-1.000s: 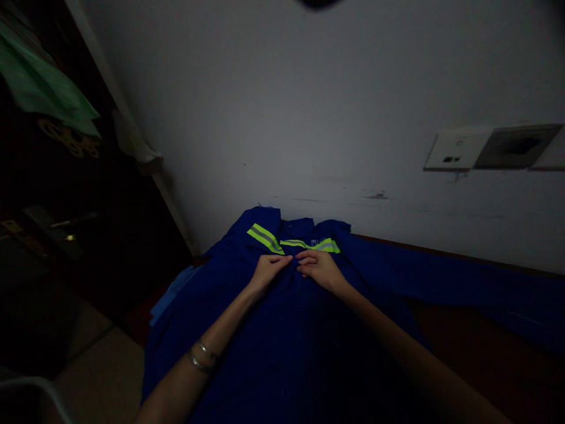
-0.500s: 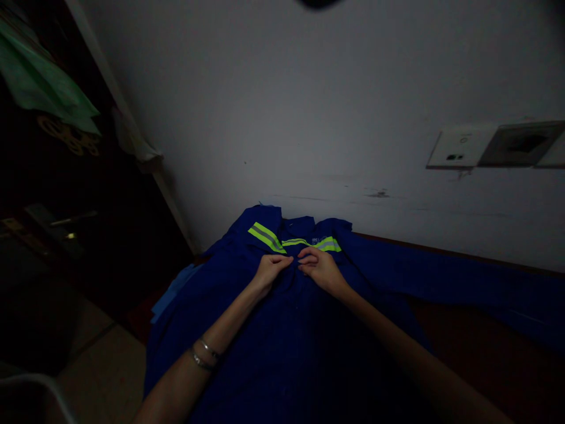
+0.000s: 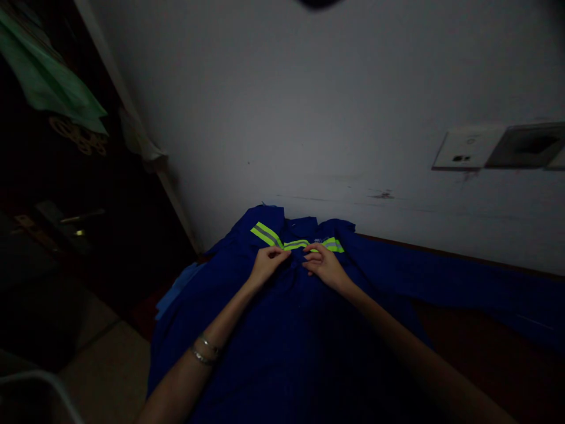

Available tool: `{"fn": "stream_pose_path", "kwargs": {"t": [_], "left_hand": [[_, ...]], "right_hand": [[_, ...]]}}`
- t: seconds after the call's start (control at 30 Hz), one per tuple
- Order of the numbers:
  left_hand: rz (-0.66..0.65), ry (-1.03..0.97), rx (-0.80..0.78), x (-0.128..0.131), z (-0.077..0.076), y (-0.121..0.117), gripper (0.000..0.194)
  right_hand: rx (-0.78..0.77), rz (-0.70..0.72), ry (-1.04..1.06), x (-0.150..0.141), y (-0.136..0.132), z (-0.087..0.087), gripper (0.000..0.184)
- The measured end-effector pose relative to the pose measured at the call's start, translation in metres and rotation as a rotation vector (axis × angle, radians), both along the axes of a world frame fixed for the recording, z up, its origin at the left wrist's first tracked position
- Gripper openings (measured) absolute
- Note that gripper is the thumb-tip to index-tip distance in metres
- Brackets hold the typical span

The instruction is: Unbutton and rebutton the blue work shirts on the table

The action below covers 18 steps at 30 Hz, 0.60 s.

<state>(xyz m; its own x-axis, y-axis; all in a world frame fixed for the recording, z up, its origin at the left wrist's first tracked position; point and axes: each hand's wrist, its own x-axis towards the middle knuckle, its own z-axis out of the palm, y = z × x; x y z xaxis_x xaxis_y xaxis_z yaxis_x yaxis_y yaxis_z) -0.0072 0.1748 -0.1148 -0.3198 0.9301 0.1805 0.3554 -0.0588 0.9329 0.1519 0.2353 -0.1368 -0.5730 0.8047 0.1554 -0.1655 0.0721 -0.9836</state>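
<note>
A blue work jacket (image 3: pixel 269 318) with yellow-green and grey reflective bands (image 3: pixel 266 234) lies spread out, its collar (image 3: pixel 301 225) toward the wall. At the chest, my left hand (image 3: pixel 266 262) pinches the jacket's front between thumb and fingertips, just below the band. Close by on the right, my right hand (image 3: pixel 324 265) has its fingers curled onto the same front opening, the index finger lifted a little apart from the others. Small folds of cloth run between the two hands. The fingertips hide whatever button or edge lies under them.
A pale wall (image 3: pixel 309 118) rises behind the jacket, with a socket plate (image 3: pixel 470 147) at the right. On the left are a dark door with a handle (image 3: pixel 82 218) and a hanging green cloth (image 3: pixel 53 82). A lighter blue cloth (image 3: pixel 174 291) shows beside the jacket.
Both hands have shifted slightly up the jacket front, closer to the reflective band. My right index finger has lifted a little. The whole view has moved slightly.
</note>
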Motion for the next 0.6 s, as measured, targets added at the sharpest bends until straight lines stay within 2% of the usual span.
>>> {"fn": "stream_pose_path", "kwargs": {"t": [0.13,0.2,0.3,0.4,0.43,0.5,0.6], "left_hand": [[-0.237,0.223,-0.141,-0.008,0.003,-0.003,0.033],[-0.253,0.321,-0.18,-0.011,0.0,-0.004,0.03],[-0.119,0.534,-0.184,-0.014,-0.005,-0.005,0.023],[0.06,0.726,-0.119,-0.014,-0.005,-0.007,0.014],[0.084,0.744,-0.086,-0.013,-0.003,-0.008,0.014],[0.035,0.681,-0.049,-0.008,0.005,-0.012,0.019],[-0.255,0.426,-0.203,0.002,0.018,-0.021,0.04]], "right_hand": [[-0.01,-0.074,0.018,-0.001,0.0,0.003,0.033],[0.005,-0.132,0.016,0.0,0.0,0.005,0.03],[0.07,-0.238,-0.014,0.005,-0.001,0.012,0.026],[0.114,-0.291,-0.035,0.011,-0.003,0.023,0.026],[0.116,-0.29,-0.034,0.013,-0.004,0.027,0.027],[0.116,-0.276,-0.024,0.015,-0.006,0.033,0.027],[0.132,-0.249,0.007,0.015,-0.009,0.036,0.026]]}}
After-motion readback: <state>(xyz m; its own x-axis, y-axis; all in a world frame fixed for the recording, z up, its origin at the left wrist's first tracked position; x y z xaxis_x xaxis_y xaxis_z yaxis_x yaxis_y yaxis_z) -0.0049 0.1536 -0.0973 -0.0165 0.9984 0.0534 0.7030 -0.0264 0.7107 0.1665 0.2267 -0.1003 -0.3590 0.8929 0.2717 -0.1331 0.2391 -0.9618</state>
